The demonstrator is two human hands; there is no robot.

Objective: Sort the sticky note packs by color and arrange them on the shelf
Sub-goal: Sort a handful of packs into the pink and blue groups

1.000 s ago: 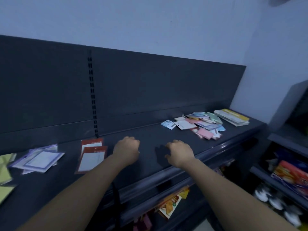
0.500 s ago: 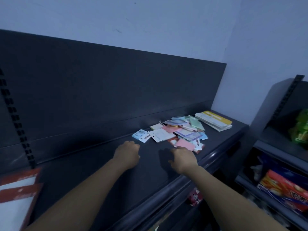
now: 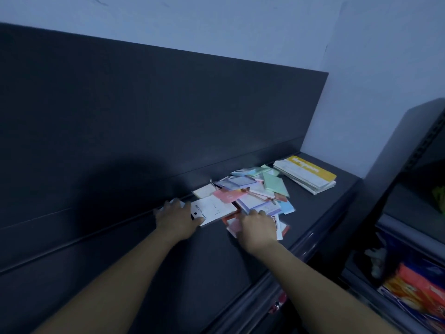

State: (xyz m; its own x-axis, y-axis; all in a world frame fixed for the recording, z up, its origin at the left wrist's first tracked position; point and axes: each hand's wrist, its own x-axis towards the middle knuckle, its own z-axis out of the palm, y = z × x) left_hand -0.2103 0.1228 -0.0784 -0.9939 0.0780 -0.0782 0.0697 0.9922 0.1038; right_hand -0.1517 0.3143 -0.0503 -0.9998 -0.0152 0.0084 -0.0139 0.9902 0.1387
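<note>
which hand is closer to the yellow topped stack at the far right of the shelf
Right. The right hand is on the near edge of the loose pile, left of the yellow-topped stack; the left hand is further left, on the white pack.

I see the sticky note packs [image 3: 255,196] in a loose, overlapping pile a little right of the frame centre, lying flat on the dark shelf [image 3: 144,256]. A white pack [image 3: 216,209] lies at the pile's left edge. A pink pack [image 3: 228,195] touches it, and a green pack [image 3: 274,183] lies toward the upper right.
</note>
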